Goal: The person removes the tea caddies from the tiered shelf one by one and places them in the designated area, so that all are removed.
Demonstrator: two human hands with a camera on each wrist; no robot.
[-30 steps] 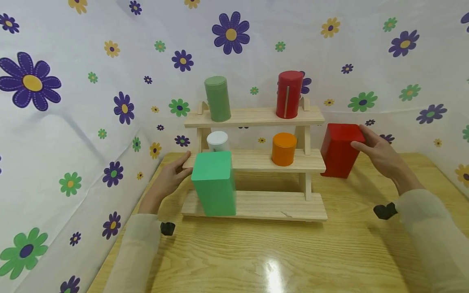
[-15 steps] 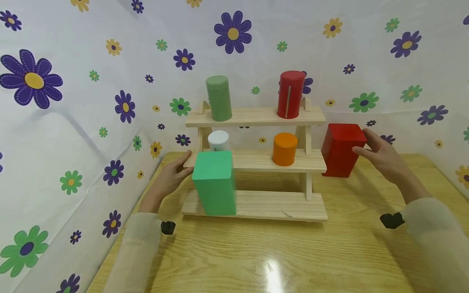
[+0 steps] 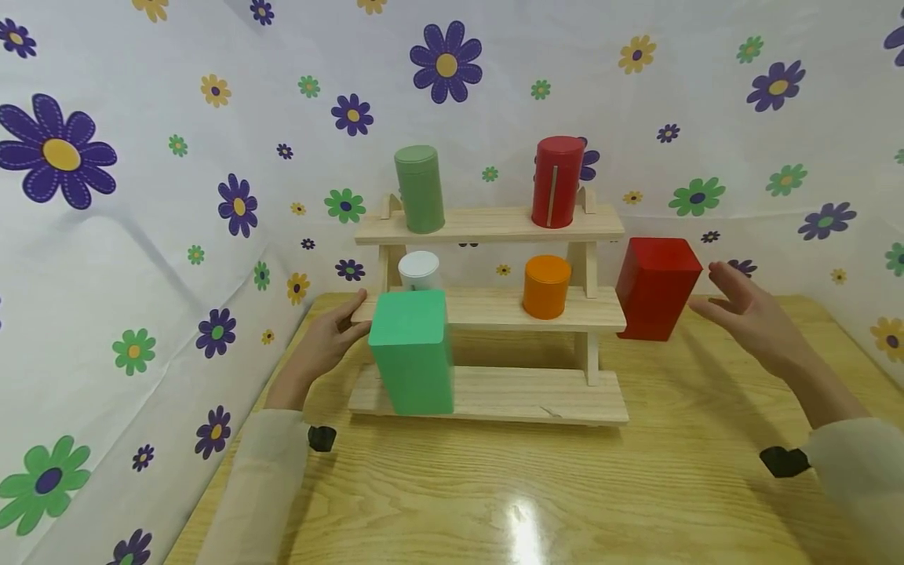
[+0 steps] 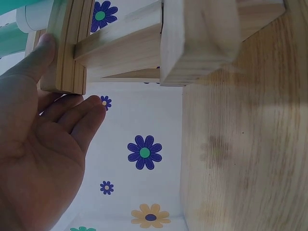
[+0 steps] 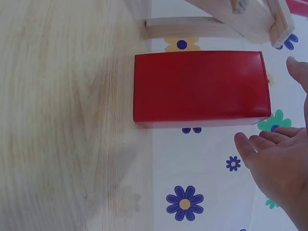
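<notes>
White canister [image 3: 419,267]: lower front hidden by green box [image 3: 412,361] in head view; cut by top edge, left wrist.
Left hand [image 4: 48,134]: one finger partly behind wooden shelf [image 4: 62,72]; palm cut by left edge.
Right hand [image 5: 284,161]: cut by right edge, right wrist.
Red canister [image 3: 561,180]: pale strip [image 3: 552,196] too small to identify.
Right sleeve [image 3: 862,463]: cut off, head view.

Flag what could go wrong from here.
1. The left hand grips the wooden rack; a tug might topple the tall green canister standing on its top shelf.
2. The right hand is close to the red box but apart from it; a careless move could knock it.
3. The green box partly hides the white canister in the head view; reaching there could bump the box.
</notes>
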